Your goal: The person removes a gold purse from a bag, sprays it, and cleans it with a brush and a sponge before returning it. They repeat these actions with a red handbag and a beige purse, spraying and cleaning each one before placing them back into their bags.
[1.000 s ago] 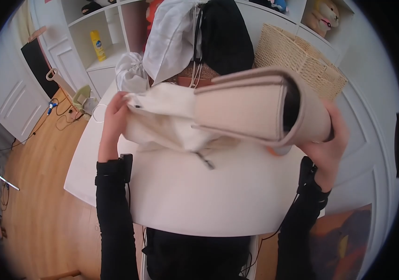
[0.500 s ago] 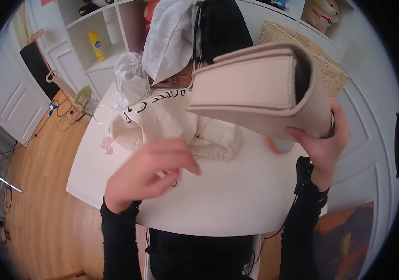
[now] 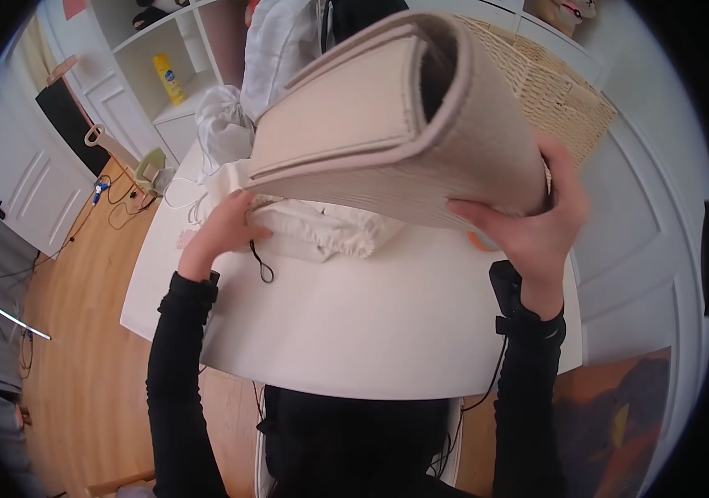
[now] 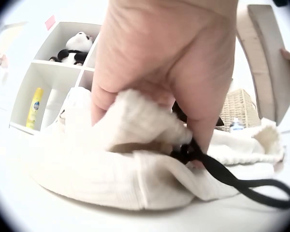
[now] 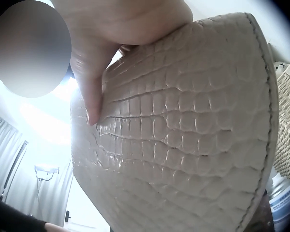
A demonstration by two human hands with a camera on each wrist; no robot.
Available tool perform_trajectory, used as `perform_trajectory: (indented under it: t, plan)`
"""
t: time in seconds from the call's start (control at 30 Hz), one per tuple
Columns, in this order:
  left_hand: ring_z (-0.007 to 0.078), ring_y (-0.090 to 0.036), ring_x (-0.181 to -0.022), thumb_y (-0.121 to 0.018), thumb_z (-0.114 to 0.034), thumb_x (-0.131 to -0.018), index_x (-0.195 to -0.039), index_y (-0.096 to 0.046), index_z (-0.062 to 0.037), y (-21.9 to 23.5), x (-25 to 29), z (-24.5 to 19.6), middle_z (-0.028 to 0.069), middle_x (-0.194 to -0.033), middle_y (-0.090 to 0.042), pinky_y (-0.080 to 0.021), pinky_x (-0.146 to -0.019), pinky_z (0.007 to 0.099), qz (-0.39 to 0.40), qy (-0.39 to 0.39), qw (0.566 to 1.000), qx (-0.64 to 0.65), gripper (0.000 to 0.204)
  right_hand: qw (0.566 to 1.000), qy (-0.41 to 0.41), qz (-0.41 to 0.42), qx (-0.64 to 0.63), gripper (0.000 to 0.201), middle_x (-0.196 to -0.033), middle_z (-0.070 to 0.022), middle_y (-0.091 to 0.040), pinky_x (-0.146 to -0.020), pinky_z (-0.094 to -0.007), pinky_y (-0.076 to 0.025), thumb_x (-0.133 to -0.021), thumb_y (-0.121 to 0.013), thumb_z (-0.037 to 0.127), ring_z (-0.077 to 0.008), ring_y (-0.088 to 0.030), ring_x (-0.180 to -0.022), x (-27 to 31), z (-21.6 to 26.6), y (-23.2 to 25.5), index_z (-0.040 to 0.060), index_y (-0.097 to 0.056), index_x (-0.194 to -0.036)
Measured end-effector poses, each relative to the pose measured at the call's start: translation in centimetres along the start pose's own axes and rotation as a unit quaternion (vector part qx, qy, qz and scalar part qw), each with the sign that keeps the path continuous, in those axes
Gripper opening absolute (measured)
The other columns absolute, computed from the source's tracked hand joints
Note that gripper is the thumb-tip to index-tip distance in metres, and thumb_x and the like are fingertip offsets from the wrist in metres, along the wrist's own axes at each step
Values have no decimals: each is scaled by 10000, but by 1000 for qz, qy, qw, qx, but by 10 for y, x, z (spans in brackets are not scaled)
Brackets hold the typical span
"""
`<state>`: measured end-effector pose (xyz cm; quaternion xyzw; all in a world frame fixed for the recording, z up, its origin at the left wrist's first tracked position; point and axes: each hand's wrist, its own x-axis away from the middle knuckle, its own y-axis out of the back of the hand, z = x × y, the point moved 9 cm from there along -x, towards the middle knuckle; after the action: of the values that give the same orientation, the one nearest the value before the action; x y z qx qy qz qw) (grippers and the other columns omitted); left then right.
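A beige handbag (image 3: 346, 100) with a crocodile-look leather surface (image 5: 174, 121) is held up over the table, its stitched side facing the head camera. My right hand (image 3: 541, 228) grips it at the right end, thumb lying across the leather. Lower and to the left, my left hand (image 3: 220, 232) holds the cream cloth drawstring bag (image 3: 313, 228), its fabric bunched under the fingers in the left wrist view. A black cord loop (image 4: 246, 186) hangs from the cloth beside those fingers. The handbag hides part of the cloth bag's far side.
The white table (image 3: 371, 332) lies beneath both hands. At its back stand a white drawstring pouch (image 3: 223, 124) and a larger white bag (image 3: 276, 58). A wicker basket (image 3: 550, 87) is behind right. A yellow spray can (image 3: 168, 79) stands in the shelf at left.
My right hand has brought the handbag closer and to the left. My left hand let go of the cloth bag, crossed the table's middle, then returned left and took hold of it again.
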<state>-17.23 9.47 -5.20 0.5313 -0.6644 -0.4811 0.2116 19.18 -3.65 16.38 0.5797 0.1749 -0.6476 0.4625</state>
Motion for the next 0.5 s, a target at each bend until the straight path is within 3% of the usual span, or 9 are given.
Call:
perform_trajectory:
  t: [0.1, 0.13, 0.23, 0.27, 0.37, 0.47, 0.5]
  plan:
    - [131, -505, -708, -818, -165, -736, -1302, -534, -78, 5, 6, -30, 2, -753, -472, -424, -638, 290, 114, 193, 967, 121, 640, 999, -32, -11, -27, 705, -973, -77, -697, -797, -304, -540, -499, -965, 153, -181, -674, -879, 1, -1, 4, 44, -636, -1113]
    - [67, -371, -645, -793, -155, -787, -1270, -544, -63, 0, 5, -35, -46, -707, -354, -335, -581, 241, 93, 132, 977, 141, 551, 998, -39, -14, -47, 706, -973, -74, -695, -798, -303, -540, -504, -967, 163, -176, -671, -877, 0, -2, 4, 42, -631, -1113]
    - [71, -404, -647, -784, -160, -804, -1279, -541, -80, -6, 4, -54, -47, -711, -382, -350, -580, 237, 26, 68, 977, 201, 539, 990, -64, -28, -124, 709, -975, -70, -689, -800, -299, -538, -523, -970, 194, -162, -663, -871, -3, -9, 2, 32, -613, -1113]
    - [66, -404, -638, -775, -165, -824, -1224, -562, -52, -2, 4, -80, -51, -699, -377, -357, -580, 230, 23, 81, 954, 287, 467, 983, -81, -38, -162, 709, -975, -71, -687, -800, -297, -538, -532, -970, 206, -158, -661, -870, -1, -15, -2, 25, -605, -1112]
    - [59, -435, -624, -756, -162, -849, -1133, -587, -22, 12, 10, -129, -60, -686, -406, -383, -590, 227, 137, 219, 919, 298, 359, 954, -150, -52, -256, 705, -970, -79, -683, -796, -292, -539, -557, -968, 230, -152, -659, -870, 6, -25, -15, 6, -584, -1104]
    - [55, -481, -617, -754, -179, -859, -1061, -602, -5, 7, 4, -155, -62, -690, -464, -409, -603, 221, 121, 63, 829, 543, 307, 937, -181, -53, -295, 701, -964, -82, -680, -789, -285, -542, -571, -965, 241, -149, -661, -871, 10, -28, -17, -5, -575, -1098]
    - [53, -498, -628, -747, -183, -866, -1067, -605, -9, 4, 4, -147, -55, -698, -486, -418, -612, 218, 108, 74, 869, 478, 302, 934, -184, -57, -301, 700, -962, -82, -680, -788, -283, -543, -574, -964, 244, -148, -661, -871, 11, -29, -15, -7, -574, -1097]
